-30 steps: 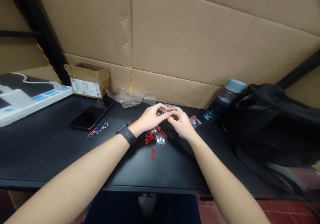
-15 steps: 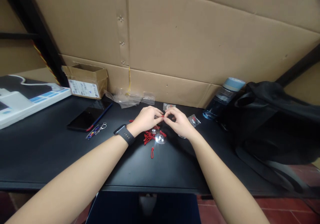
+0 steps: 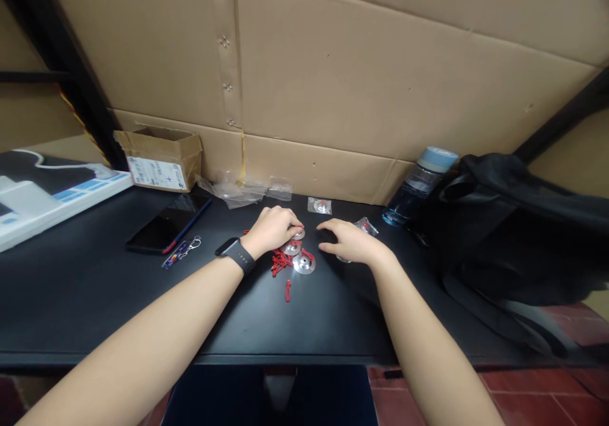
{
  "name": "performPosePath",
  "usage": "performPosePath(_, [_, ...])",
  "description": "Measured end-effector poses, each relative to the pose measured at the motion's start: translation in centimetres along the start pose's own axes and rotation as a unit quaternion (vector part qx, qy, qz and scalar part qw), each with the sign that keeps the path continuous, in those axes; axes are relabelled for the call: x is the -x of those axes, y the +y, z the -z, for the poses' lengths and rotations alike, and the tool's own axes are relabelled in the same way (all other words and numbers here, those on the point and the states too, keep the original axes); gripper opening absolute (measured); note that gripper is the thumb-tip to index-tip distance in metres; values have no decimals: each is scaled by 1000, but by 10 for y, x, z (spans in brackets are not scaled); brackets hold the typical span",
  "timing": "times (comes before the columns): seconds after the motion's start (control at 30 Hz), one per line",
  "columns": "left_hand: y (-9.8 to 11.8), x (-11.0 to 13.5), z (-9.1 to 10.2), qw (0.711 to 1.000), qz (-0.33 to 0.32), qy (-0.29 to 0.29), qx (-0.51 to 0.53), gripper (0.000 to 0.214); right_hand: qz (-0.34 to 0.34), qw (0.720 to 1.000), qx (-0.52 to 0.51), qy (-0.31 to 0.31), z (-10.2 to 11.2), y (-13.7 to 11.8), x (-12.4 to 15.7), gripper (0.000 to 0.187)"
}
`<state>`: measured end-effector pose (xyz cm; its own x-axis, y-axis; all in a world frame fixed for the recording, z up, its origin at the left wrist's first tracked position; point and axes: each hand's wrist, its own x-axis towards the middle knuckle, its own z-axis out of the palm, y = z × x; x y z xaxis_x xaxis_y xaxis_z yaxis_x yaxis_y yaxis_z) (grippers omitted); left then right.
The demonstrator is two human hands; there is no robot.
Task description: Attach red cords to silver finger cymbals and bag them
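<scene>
My left hand [image 3: 275, 228], with a dark watch on its wrist, is closed at the edge of a small shiny metal disc [image 3: 299, 233] with red cord at the fingertips. Just below lie another metal disc [image 3: 291, 248] and, nearer me, a third disc [image 3: 304, 262] with a centre hole and a red cord loop across it. A pile of red cord loops [image 3: 280, 262] lies beside them, and one single red loop [image 3: 288, 291] rests apart. My right hand [image 3: 349, 241] is open, thumb and fingers spread, holding nothing. Under its palm a shiny rim peeks out, mostly hidden.
Clear plastic bags [image 3: 238, 191] lie near the cardboard wall. Two small bagged discs sit behind my hands, one in a clear packet [image 3: 320, 206]. A carton [image 3: 159, 160], phone [image 3: 169, 223], keychain [image 3: 181, 251] and power strip [image 3: 66, 204] are left; a bottle [image 3: 421, 185] and black bag [image 3: 523, 236] right.
My hands have parted from a shared pinch on a red cord. The right hand opened and moved right; the left came slightly down onto the metal disc.
</scene>
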<state>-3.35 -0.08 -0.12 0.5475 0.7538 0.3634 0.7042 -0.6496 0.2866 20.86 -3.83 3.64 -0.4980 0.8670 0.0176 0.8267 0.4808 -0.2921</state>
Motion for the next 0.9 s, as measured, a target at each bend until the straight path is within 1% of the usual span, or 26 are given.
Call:
performPosePath(0.1, [1, 0, 0, 1000, 15, 6, 7, 21, -39, 999, 15, -11, 22, 7, 15, 54])
performPosePath(0.2, [3, 0, 1, 1000, 27, 10, 10, 20, -79, 996, -6, -47, 31, 10, 22, 56])
performPosePath(0.3, [5, 0, 1, 999, 32, 14, 11, 21, -74, 995, -6, -65, 28, 9, 19, 42])
performPosePath(0.37, [6, 0, 2, 999, 30, 17, 12, 23, -66, 996, 2, -66, 25, 7, 17, 39])
performPosePath(0.53, [7, 0, 2, 999, 20, 20, 16, 24, -56, 997, 1, -52, 21, 4, 17, 55])
performPosePath(0.73, [4, -1, -1, 999, 19, 15, 37, 24, -51, 998, -10, -25, 20, 7, 18, 56])
performPosePath(0.9, [2, -1, -1, 999, 18, 8, 42, 23, -45, 999, -16, -24, 22, 7, 19, 55])
